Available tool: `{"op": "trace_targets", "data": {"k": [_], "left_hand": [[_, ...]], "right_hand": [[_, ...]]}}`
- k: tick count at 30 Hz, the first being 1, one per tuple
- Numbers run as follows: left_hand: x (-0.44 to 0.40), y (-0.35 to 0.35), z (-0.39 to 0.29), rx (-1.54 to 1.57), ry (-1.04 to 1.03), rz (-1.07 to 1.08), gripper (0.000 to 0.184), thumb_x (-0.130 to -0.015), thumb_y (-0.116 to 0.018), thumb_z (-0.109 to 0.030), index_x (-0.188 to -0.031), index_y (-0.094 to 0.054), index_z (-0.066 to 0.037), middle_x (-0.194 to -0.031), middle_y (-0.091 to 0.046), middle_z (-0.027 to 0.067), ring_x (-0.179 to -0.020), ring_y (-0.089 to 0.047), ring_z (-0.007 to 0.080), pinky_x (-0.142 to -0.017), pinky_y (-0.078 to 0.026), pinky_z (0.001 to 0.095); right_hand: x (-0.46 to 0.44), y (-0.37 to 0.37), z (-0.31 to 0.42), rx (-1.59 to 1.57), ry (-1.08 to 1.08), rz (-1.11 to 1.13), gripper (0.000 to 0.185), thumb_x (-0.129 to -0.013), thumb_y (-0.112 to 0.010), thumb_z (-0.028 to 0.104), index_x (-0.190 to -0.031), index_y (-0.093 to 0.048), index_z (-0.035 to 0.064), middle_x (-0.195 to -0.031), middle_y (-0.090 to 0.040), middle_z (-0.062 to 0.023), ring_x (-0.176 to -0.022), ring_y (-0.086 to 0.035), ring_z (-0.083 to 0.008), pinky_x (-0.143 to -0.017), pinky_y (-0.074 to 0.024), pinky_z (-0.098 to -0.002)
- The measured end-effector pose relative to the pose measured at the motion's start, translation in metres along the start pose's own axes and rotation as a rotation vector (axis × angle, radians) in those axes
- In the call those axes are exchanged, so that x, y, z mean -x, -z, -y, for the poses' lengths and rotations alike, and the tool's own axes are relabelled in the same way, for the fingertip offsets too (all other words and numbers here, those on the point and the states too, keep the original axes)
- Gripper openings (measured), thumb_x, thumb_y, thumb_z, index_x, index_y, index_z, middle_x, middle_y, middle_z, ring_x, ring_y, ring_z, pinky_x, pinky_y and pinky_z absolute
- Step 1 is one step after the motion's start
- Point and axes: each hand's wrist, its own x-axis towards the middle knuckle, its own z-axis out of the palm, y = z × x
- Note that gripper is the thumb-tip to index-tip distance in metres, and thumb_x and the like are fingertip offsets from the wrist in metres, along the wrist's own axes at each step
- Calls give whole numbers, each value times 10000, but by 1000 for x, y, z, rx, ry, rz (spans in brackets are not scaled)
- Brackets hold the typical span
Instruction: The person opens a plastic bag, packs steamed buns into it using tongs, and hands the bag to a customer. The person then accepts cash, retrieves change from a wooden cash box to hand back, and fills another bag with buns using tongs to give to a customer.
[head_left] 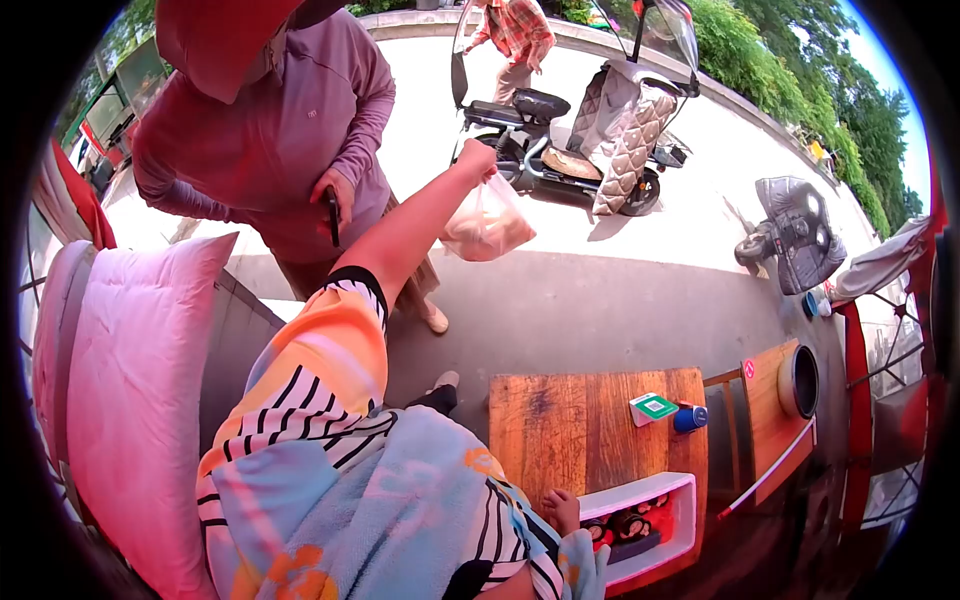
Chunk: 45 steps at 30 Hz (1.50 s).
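Note:
My left hand (478, 158) is closed around the top of a thin, clear plastic bag (488, 222), held out at arm's length. The bag hangs with pale, rounded contents that I cannot make out. My right hand (562, 510) is low, beside the white foam box (686, 520) on the wooden table (545, 420). Its fingers are loosely bent, and nothing shows in them. Inside the box lie several dark, round-ended items (630, 524) against a red lining.
A person in a mauve top (290, 130) stands close on the left, holding a phone (333, 215). A green QR-code stand (653, 407) and a blue cup (690, 419) sit on the table. Beyond are a parked scooter (565, 165), another person (518, 35) and a pink cushion (140, 390).

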Motion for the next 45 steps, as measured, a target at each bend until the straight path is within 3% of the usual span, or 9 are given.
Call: {"op": "trace_targets", "data": {"k": [5, 9, 12, 13, 14, 15, 20, 33, 45], "left_hand": [[-117, -12, 4, 146, 100, -175, 130, -783, -517, -15, -876, -509, 75, -642, -523, 146, -488, -498, 204, -398, -376, 348], [-192, -4, 2, 231, 110, -237, 140, -782, -547, -24, -888, -518, 64, -638, -512, 140, -492, -494, 209, -424, -362, 355], [-222, 13, -8, 258, 90, -313, 142, -793, -563, -42, -905, -529, 38, -654, -517, 139, -501, -492, 204, -435, -356, 341], [-235, 28, -5, 235, 86, -163, 390, -765, -553, -65, -1103, -406, 62, -829, -583, 189, -559, -569, 217, -423, -395, 331], [-239, 30, -8, 260, 71, -234, 292, -785, -566, -72, -1030, -464, 51, -760, -551, 167, -538, -535, 208, -432, -377, 331], [-243, 33, -14, 286, 50, -307, 201, -806, -579, -80, -957, -522, 39, -690, -519, 146, -516, -501, 199, -442, -358, 330], [-247, 67, -42, 417, -17, -208, 339, -838, -576, -137, -1106, -441, 20, -805, -544, 167, -558, -540, 194, -472, -422, 292], [-269, 108, -49, 521, -45, -236, 310, -872, -570, -231, -965, -459, 44, -695, -525, 138, -530, -518, 206, -475, -472, 302], [-273, 103, -48, 551, 6, -141, 339, -880, -535, -171, -1133, -418, 21, -746, -504, 125, -612, -526, 200, -501, -423, 311]], "right_hand": [[-25, -10, 27, -63, 41, 45, 180, -877, -566, 165, -956, -589, 5, -826, -607, -79, -702, -611, -198, -595, -509, -323], [-89, -37, 5, 1323, 396, 258, 298, -882, -549, 264, -997, -613, -3, -945, -654, -108, -911, -619, -223, -775, -482, -333], [-100, -62, 20, 656, 235, 61, 329, -855, -586, 304, -972, -648, 3, -918, -666, -104, -880, -621, -192, -769, -470, -299], [-96, -64, 20, 442, 171, -7, 339, -846, -599, 318, -964, -659, 6, -909, -670, -103, -869, -621, -182, -767, -465, -288], [-95, -65, 24, 294, 171, 2, 335, -845, -600, 307, -946, -658, -8, -876, -664, -82, -818, -606, -150, -736, -464, -270], [-96, -64, 30, 271, 157, 13, 332, -844, -601, 299, -944, -657, -13, -865, -660, -75, -805, -599, -142, -724, -463, -265], [-124, -20, -16, 204, -85, 6, 330, -831, -615, 276, -940, -656, -32, -823, -642, -52, -753, -581, -123, -670, -460, -251], [-136, -16, -27, 367, 105, -65, 350, -843, -622, 322, -1005, -666, 15, -913, -670, -75, -853, -611, -145, -764, -464, -255], [-122, -24, 3, 278, 105, -14, 307, -846, -607, 273, -943, -666, -12, -850, -658, -55, -800, -596, -134, -739, -464, -262]]}}
